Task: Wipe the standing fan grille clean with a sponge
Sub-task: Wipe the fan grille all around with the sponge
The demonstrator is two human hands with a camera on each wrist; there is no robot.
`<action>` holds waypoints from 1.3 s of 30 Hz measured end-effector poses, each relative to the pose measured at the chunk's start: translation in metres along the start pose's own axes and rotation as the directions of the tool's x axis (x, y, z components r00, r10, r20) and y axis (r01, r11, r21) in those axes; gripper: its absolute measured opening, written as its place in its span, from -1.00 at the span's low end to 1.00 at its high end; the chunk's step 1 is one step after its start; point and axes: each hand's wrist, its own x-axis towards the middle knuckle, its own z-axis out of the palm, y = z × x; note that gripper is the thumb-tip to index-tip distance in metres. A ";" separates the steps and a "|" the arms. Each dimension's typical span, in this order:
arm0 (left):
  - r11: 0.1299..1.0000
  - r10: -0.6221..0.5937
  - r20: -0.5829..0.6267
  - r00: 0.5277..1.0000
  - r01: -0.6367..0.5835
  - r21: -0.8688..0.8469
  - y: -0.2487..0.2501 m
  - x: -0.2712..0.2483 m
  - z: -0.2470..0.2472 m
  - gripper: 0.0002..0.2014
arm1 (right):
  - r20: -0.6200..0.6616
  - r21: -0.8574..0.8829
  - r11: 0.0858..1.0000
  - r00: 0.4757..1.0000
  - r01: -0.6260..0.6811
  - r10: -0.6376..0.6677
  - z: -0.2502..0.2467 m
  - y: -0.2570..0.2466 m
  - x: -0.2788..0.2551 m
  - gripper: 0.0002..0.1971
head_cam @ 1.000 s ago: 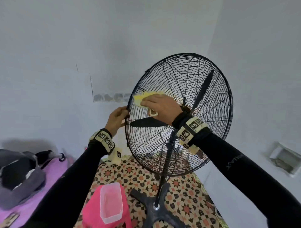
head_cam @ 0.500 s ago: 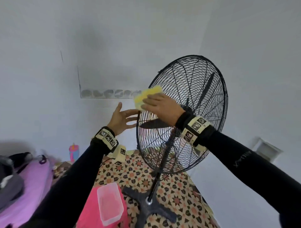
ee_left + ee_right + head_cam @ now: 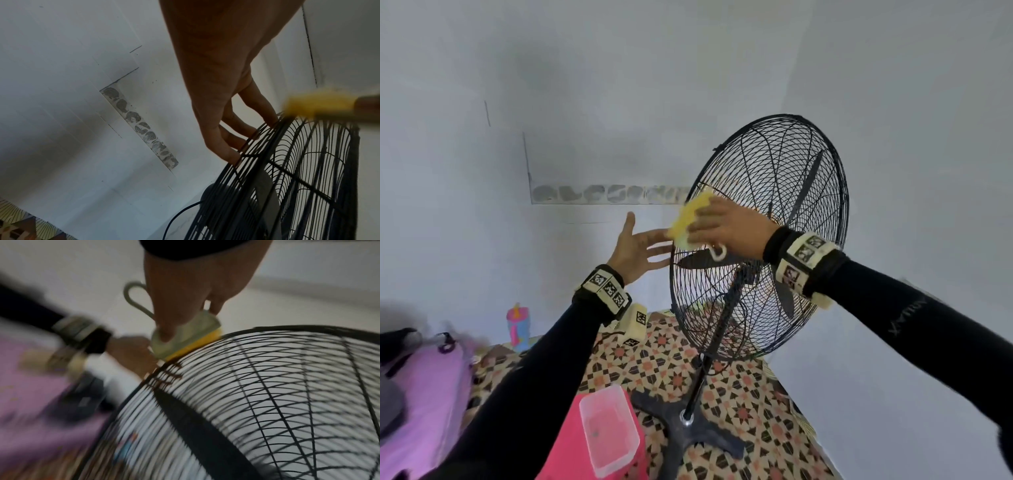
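Fan grille [image 3: 774,222], black wire, stands on a patterned floor [image 3: 739,387] near a white wall, the right hand [image 3: 729,228] gripping a yellow sponge [image 3: 690,214] against its left rim; the left-wrist view shows the left hand [image 3: 222,78] with straight, relaxed fingers [image 3: 230,154] touching that rim; the right-wrist view shows the sponge pressed on the wires.

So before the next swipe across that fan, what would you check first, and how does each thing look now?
1. Sponge held firmly by right hand: ok.
2. Sponge touching the grille rim: ok.
3. Left hand steadying the grille, straight fingers against the wires: ok.
4. Blades at rest: ok, one blade shows sharp.
5. Fan base flat on the floor: ok.
6. Sponge damp enough: cannot tell.
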 end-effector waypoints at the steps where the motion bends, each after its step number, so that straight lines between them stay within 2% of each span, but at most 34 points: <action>1: 1.000 0.003 0.005 1.000 -0.003 0.009 0.001 0.000 0.000 -0.03 | 0.034 0.028 0.994 0.994 0.107 -0.108 0.010 -0.011 -0.002 -0.44; 2: 1.000 0.005 0.014 1.000 -0.005 0.021 0.001 -0.001 0.001 -0.04 | 0.047 0.052 0.980 0.979 0.194 -0.196 0.016 -0.023 -0.004 -0.47; 3: 0.999 0.006 0.015 1.000 -0.006 0.032 0.002 -0.001 0.002 -0.06 | 0.037 0.071 0.973 0.974 0.222 -0.225 0.018 -0.032 -0.005 -0.50; 4: 0.999 0.004 0.004 1.000 -0.004 0.032 0.002 -0.001 0.002 -0.11 | -0.031 0.078 0.979 0.982 0.187 -0.185 0.018 -0.035 -0.003 -0.51; 5: 1.000 0.004 -0.011 1.000 -0.004 0.024 0.002 -0.001 0.002 -0.17 | -0.142 0.077 0.992 0.986 0.100 -0.089 0.016 -0.032 0.000 -0.51; 6: 1.000 0.007 -0.010 1.000 -0.006 0.025 0.002 0.000 0.002 -0.21 | -0.248 0.084 0.996 0.967 -0.034 0.054 0.010 -0.026 0.003 -0.50; 8: 0.998 0.008 0.032 0.999 -0.010 0.068 0.003 -0.002 0.001 -0.20 | -0.364 0.125 0.947 0.874 -0.295 0.321 0.002 -0.013 0.005 -0.47; 9: 0.996 0.005 0.048 0.999 -0.009 0.090 0.004 -0.004 0.000 -0.18 | -0.371 0.115 0.927 0.850 -0.357 0.374 0.003 -0.011 0.003 -0.44; 10: 0.995 0.001 0.052 0.999 -0.006 0.099 0.004 -0.005 0.000 -0.17 | -0.364 0.068 0.929 0.858 -0.363 0.362 0.010 -0.012 0.000 -0.41; 11: 0.995 0.001 0.043 0.999 -0.005 0.104 0.004 -0.006 0.000 -0.16 | -0.322 0.017 0.950 0.898 -0.312 0.301 0.022 -0.018 -0.004 -0.38; 13: 0.993 0.010 0.030 1.000 -0.014 0.113 0.004 -0.008 0.000 -0.15 | -0.182 -0.031 0.997 0.981 -0.072 0.066 0.049 -0.040 -0.016 -0.35; 14: 0.993 0.016 0.037 0.999 -0.021 0.120 0.004 -0.009 0.000 -0.15 | -0.106 -0.028 0.999 0.994 0.039 -0.042 0.058 -0.051 -0.022 -0.33; 15: 0.992 0.020 0.041 0.999 -0.025 0.124 0.004 -0.010 0.000 -0.16 | -0.056 -0.009 0.995 0.994 0.094 -0.095 0.061 -0.057 -0.025 -0.32; 16: 0.992 0.023 0.037 0.999 -0.027 0.120 0.003 -0.011 -0.001 -0.17 | -0.070 0.000 0.996 0.993 0.093 -0.093 0.056 -0.058 -0.023 -0.32; 17: 0.993 0.026 0.029 0.999 -0.029 0.111 0.002 -0.010 0.000 -0.18 | -0.149 0.006 0.999 0.988 0.036 -0.034 0.050 -0.053 -0.018 -0.32; 18: 0.994 0.030 0.024 0.999 -0.033 0.102 0.001 -0.009 0.001 -0.19 | -0.238 0.025 0.997 0.968 -0.076 0.080 0.040 -0.044 -0.012 -0.32; 19: 0.994 0.035 0.026 0.999 -0.037 0.101 -0.001 -0.009 0.002 -0.19 | -0.305 0.041 0.979 0.930 -0.201 0.204 0.030 -0.031 -0.006 -0.32; 21: 0.993 0.042 0.032 0.999 -0.046 0.110 -0.003 -0.008 0.005 -0.20 | -0.337 0.069 0.932 0.871 -0.357 0.358 0.017 -0.012 -0.002 -0.33; 22: 0.993 0.043 0.029 0.999 -0.046 0.111 -0.003 -0.008 0.006 -0.20 | -0.317 0.071 0.931 0.877 -0.358 0.362 0.019 -0.010 -0.005 -0.32; 23: 0.993 0.042 0.021 0.999 -0.044 0.107 -0.003 -0.008 0.007 -0.21 | -0.311 0.049 0.949 0.898 -0.310 0.310 0.027 -0.014 -0.008 -0.33; 25: 0.993 0.048 0.004 0.999 -0.048 0.104 -0.003 -0.008 0.007 -0.22 | -0.237 0.016 0.998 0.969 -0.064 0.066 0.049 -0.037 -0.019 -0.36; 26: 0.993 0.051 0.004 0.999 -0.052 0.111 -0.003 -0.008 0.006 -0.21 | -0.156 0.003 0.998 0.985 0.070 -0.069 0.057 -0.052 -0.022 -0.35; 27: 0.992 0.053 0.005 0.999 -0.053 0.116 -0.003 -0.008 0.005 -0.21 | -0.071 0.008 0.988 0.986 0.151 -0.150 0.062 -0.061 -0.021 -0.33; 28: 0.992 0.050 -0.001 0.999 -0.049 0.117 -0.004 -0.008 0.004 -0.21 | -0.040 0.026 0.985 0.985 0.168 -0.167 0.061 -0.062 -0.018 -0.33; 29: 0.993 0.046 -0.014 0.999 -0.044 0.109 -0.004 -0.008 0.005 -0.21 | -0.098 0.020 0.992 0.988 0.122 -0.120 0.055 -0.055 -0.012 -0.36; 30: 0.994 0.046 -0.028 0.999 -0.043 0.097 -0.005 -0.007 0.005 -0.22 | -0.186 0.015 1.000 0.983 0.010 -0.007 0.048 -0.044 -0.007 -0.39; 32: 0.995 0.049 -0.029 0.998 -0.047 0.087 -0.005 -0.008 0.006 -0.22 | -0.325 0.053 0.961 0.905 -0.271 0.273 0.029 -0.018 -0.004 -0.43; 33: 0.995 0.052 -0.024 0.998 -0.050 0.088 -0.005 -0.009 0.008 -0.21 | -0.340 0.087 0.935 0.872 -0.343 0.351 0.024 -0.011 -0.006 -0.45; 34: 0.995 0.056 -0.028 0.998 -0.053 0.088 -0.006 -0.009 0.009 -0.21 | -0.355 0.090 0.937 0.868 -0.338 0.348 0.026 -0.011 -0.009 -0.45; 35: 0.995 0.058 -0.039 0.998 -0.055 0.088 -0.006 -0.009 0.011 -0.22 | -0.360 0.071 0.962 0.893 -0.263 0.270 0.035 -0.016 -0.013 -0.45; 37: 0.994 0.065 -0.064 0.996 -0.058 0.096 -0.006 -0.009 0.013 -0.21 | -0.252 0.045 0.999 0.967 0.030 -0.017 0.059 -0.041 -0.022 -0.42; 38: 0.993 0.067 -0.072 0.995 -0.059 0.102 -0.006 -0.009 0.013 -0.21 | -0.177 0.049 0.990 0.976 0.135 -0.124 0.068 -0.053 -0.027 -0.39; 39: 0.993 0.070 -0.082 0.994 -0.061 0.105 -0.006 -0.009 0.013 -0.21 | -0.130 0.062 0.984 0.979 0.167 -0.158 0.071 -0.058 -0.030 -0.35</action>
